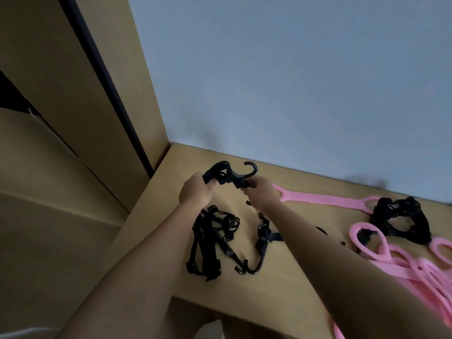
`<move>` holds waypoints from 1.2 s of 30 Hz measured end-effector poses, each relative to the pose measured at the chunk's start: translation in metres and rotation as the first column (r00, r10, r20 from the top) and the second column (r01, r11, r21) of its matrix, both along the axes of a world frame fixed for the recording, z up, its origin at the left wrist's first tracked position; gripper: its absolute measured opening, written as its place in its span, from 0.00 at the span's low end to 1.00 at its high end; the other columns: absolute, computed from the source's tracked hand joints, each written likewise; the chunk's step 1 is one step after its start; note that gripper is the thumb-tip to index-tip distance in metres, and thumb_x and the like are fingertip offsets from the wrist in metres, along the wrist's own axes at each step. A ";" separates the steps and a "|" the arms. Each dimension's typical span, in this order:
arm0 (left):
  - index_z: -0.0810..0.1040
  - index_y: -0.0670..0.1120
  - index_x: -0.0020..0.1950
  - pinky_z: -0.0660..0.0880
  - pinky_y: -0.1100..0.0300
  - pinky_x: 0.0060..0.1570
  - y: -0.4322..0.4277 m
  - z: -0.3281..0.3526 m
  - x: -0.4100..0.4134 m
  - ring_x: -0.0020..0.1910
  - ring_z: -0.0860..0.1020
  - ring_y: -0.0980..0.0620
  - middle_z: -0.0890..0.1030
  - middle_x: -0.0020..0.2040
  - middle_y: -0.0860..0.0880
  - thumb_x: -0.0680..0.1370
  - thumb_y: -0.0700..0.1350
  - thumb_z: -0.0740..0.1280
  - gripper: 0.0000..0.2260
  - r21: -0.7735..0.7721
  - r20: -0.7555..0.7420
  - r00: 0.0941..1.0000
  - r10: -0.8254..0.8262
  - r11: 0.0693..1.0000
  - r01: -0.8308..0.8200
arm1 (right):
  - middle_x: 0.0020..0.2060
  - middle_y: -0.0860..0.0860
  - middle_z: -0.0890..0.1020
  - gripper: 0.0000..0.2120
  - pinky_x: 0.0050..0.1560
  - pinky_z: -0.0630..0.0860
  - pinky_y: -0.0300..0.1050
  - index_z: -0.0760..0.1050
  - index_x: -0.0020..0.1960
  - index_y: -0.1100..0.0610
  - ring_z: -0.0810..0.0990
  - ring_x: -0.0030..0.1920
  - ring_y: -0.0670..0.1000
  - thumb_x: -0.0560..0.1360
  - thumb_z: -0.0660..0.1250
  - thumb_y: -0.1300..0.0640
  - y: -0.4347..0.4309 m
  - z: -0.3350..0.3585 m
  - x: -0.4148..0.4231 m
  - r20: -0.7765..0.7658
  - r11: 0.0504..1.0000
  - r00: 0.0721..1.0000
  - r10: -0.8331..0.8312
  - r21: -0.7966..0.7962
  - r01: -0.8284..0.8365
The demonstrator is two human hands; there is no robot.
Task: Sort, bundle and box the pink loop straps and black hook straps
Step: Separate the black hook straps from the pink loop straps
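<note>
My left hand [194, 190] and my right hand [260, 192] together hold a small bunch of black hook straps [228, 174] above the far left part of the wooden table [281, 285]. Each hand grips one end of the bunch, and two curved hooks stick up between them. A loose pile of black hook straps [212, 241] lies on the table under my forearms. Pink loop straps [396, 260] lie tangled at the right, one long pink strap [325, 198] stretched flat. Another heap of black hook straps [401, 218] sits at the far right.
Tall cardboard boxes [61, 143] stand close at the left of the table. A pale blue wall [293, 81] runs behind the table's far edge. The table's near edge drops off below my arms.
</note>
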State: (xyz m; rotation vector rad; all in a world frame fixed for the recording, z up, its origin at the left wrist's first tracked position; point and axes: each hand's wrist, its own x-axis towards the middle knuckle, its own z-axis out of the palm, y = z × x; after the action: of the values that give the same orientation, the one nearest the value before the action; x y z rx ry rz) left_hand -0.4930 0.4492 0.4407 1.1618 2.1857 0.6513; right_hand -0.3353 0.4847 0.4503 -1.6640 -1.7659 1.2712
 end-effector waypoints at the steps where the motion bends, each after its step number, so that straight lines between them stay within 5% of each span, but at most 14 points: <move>1: 0.72 0.43 0.51 0.68 0.57 0.35 0.003 -0.007 -0.001 0.39 0.75 0.47 0.77 0.43 0.47 0.79 0.54 0.60 0.14 -0.035 -0.015 1.000 -0.005 0.999 0.005 | 0.30 0.49 0.74 0.09 0.27 0.66 0.37 0.77 0.52 0.58 0.70 0.27 0.47 0.77 0.59 0.65 0.003 -0.008 -0.001 0.043 1.000 0.999 -0.006 0.009 0.006; 5: 0.68 0.41 0.61 0.74 0.50 0.47 0.012 -0.030 0.002 0.54 0.76 0.42 0.77 0.56 0.43 0.79 0.55 0.61 0.19 -0.138 -0.106 0.994 -0.038 0.990 0.023 | 0.34 0.56 0.76 0.11 0.30 0.67 0.43 0.74 0.57 0.63 0.70 0.28 0.50 0.78 0.56 0.64 0.015 -0.033 -0.004 0.199 0.999 0.980 0.032 -0.021 -0.028; 8: 0.59 0.43 0.72 0.68 0.47 0.61 0.014 -0.034 0.013 0.66 0.67 0.42 0.68 0.67 0.41 0.79 0.50 0.62 0.25 -0.159 -0.265 0.959 -0.101 0.985 0.060 | 0.37 0.55 0.77 0.13 0.31 0.69 0.42 0.74 0.60 0.63 0.70 0.29 0.48 0.78 0.57 0.65 0.014 -0.040 0.000 0.227 0.999 0.973 0.047 -0.025 -0.043; 13: 0.55 0.45 0.75 0.59 0.48 0.68 0.013 -0.029 0.042 0.67 0.63 0.42 0.65 0.69 0.42 0.76 0.42 0.63 0.29 -0.043 -0.432 0.868 -0.244 0.967 0.250 | 0.47 0.58 0.80 0.14 0.43 0.74 0.46 0.76 0.59 0.63 0.76 0.40 0.53 0.76 0.58 0.65 0.003 -0.036 0.019 0.200 0.997 0.977 0.074 0.019 -0.079; 16: 0.62 0.45 0.72 0.58 0.53 0.67 0.009 -0.022 0.067 0.64 0.65 0.44 0.68 0.66 0.44 0.74 0.39 0.61 0.26 0.030 -0.502 0.781 -0.372 0.895 0.445 | 0.55 0.55 0.80 0.15 0.51 0.70 0.39 0.77 0.60 0.61 0.78 0.52 0.53 0.77 0.58 0.66 -0.003 -0.022 0.041 0.166 0.994 0.986 0.020 0.098 -0.036; 20: 0.68 0.46 0.67 0.62 0.57 0.61 -0.005 -0.020 0.109 0.62 0.67 0.46 0.71 0.63 0.47 0.76 0.41 0.60 0.18 0.065 -0.475 0.697 -0.537 0.769 0.636 | 0.49 0.55 0.82 0.13 0.44 0.72 0.40 0.80 0.53 0.60 0.78 0.43 0.51 0.75 0.58 0.66 -0.015 -0.013 0.086 0.159 0.991 0.985 -0.065 0.122 0.046; 24: 0.69 0.46 0.68 0.62 0.56 0.63 -0.016 -0.024 0.151 0.65 0.67 0.48 0.72 0.65 0.48 0.78 0.47 0.61 0.18 0.027 -0.422 0.568 -0.707 0.617 0.787 | 0.51 0.55 0.81 0.14 0.49 0.69 0.39 0.78 0.53 0.61 0.77 0.52 0.53 0.73 0.58 0.68 -0.028 -0.016 0.144 0.252 0.992 0.962 -0.105 0.091 0.085; 28: 0.67 0.46 0.70 0.62 0.53 0.67 -0.023 -0.028 0.197 0.67 0.67 0.47 0.71 0.67 0.47 0.76 0.48 0.63 0.22 -0.074 -0.436 0.378 -0.817 0.451 0.889 | 0.45 0.53 0.79 0.14 0.38 0.69 0.41 0.78 0.52 0.61 0.75 0.39 0.51 0.73 0.56 0.69 -0.046 -0.013 0.202 0.316 0.983 0.931 -0.182 0.066 0.170; 31: 0.68 0.46 0.68 0.65 0.50 0.65 -0.028 -0.028 0.232 0.66 0.68 0.46 0.71 0.66 0.47 0.74 0.44 0.63 0.22 -0.042 -0.431 0.348 -0.833 0.404 0.914 | 0.42 0.55 0.76 0.11 0.37 0.66 0.43 0.77 0.47 0.63 0.73 0.41 0.54 0.73 0.57 0.69 -0.058 -0.013 0.233 0.376 0.971 0.895 -0.239 0.080 0.226; 36: 0.62 0.47 0.70 0.64 0.50 0.62 -0.029 -0.034 0.271 0.67 0.67 0.47 0.69 0.68 0.48 0.80 0.51 0.58 0.20 -0.207 -0.550 0.226 -0.804 0.394 0.896 | 0.42 0.54 0.79 0.12 0.36 0.73 0.42 0.77 0.50 0.60 0.76 0.40 0.54 0.73 0.57 0.67 -0.081 -0.019 0.257 0.414 0.985 0.899 -0.143 -0.028 0.170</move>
State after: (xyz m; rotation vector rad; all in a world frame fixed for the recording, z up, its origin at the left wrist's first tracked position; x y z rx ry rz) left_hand -0.2224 0.4198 0.4070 2.6347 1.4000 -0.1017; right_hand -0.0779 0.4039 0.4310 -2.1902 -1.7798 0.9629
